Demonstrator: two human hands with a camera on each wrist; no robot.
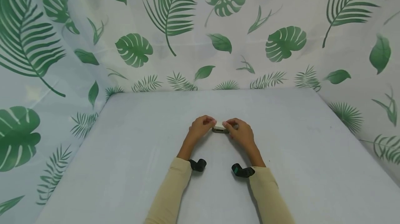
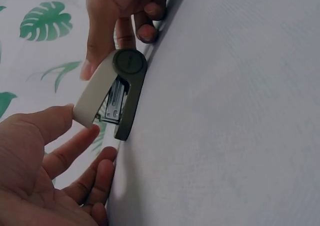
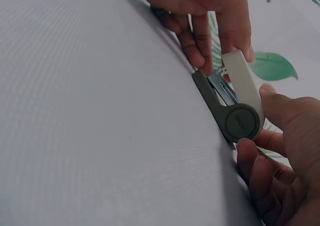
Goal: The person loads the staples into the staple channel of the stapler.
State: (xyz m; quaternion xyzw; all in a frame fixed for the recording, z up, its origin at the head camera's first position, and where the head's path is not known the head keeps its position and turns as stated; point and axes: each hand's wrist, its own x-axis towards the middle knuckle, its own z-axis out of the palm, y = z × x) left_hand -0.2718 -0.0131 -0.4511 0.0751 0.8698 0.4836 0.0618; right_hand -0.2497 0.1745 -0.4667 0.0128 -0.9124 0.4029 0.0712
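Note:
A small stapler [image 1: 220, 130] with a cream top arm and a dark green base stands on the table between both hands. Its top arm is raised at an angle from the base, and the metal staple rail [image 2: 115, 100] shows in the gap. My left hand [image 1: 200, 127] pinches the front tip of the cream arm, thumb on top and index finger underneath. At the round hinge end, my right hand [image 1: 243, 134] grips the stapler, its thumb on the cream arm and its other fingers curled by the hinge [image 3: 242, 122].
A white-covered table [image 1: 140, 137] spreads out around the hands. Behind it and along the sides hangs a white curtain [image 1: 187, 67] printed with green leaves. Black wrist cameras [image 1: 198, 165] sit at both cuffs of the beige sleeves [image 1: 171, 191].

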